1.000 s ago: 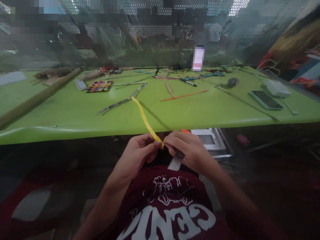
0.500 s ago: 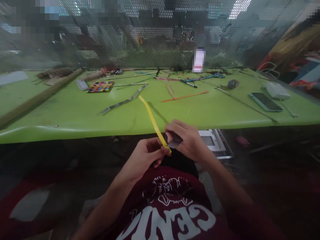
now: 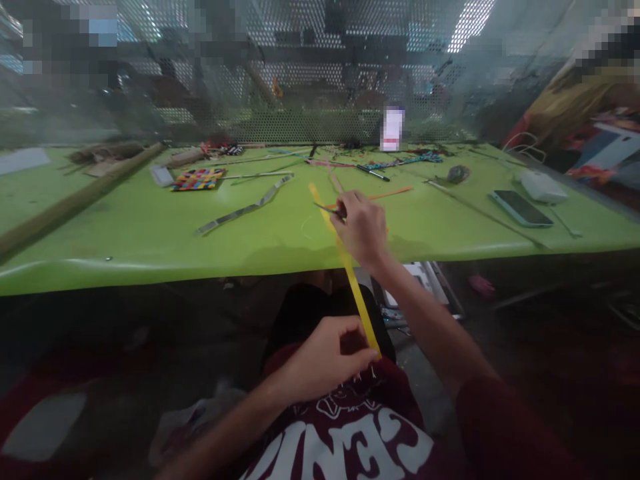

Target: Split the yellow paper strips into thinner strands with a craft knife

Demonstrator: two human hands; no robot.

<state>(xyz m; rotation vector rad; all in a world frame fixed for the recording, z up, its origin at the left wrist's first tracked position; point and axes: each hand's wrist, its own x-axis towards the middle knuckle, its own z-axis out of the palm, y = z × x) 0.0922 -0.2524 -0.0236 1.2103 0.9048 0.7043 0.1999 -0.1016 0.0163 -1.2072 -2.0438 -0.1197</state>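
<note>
My left hand (image 3: 327, 357) pinches the near end of a long yellow strip (image 3: 350, 280) just above my lap. The strip runs straight up and away to the green table (image 3: 150, 227), its far end near the table's middle. My right hand (image 3: 361, 227) is raised over the table's front edge, beside the strip's upper part, and pinches a thin dark tool (image 3: 330, 209) whose tip lies against the strip. I cannot tell what the tool is.
On the table lie a grey strip (image 3: 245, 208), an orange strip (image 3: 395, 193), a colourful woven mat (image 3: 197, 179), a pen (image 3: 373, 173), a phone (image 3: 520, 208), a white object (image 3: 543, 187) and a long pole (image 3: 70, 203). A perforated metal screen (image 3: 300, 127) stands behind.
My right hand has slid from my lap up along the yellow strip to the table edge. My left hand has pulled the strip's near end down toward my body.
</note>
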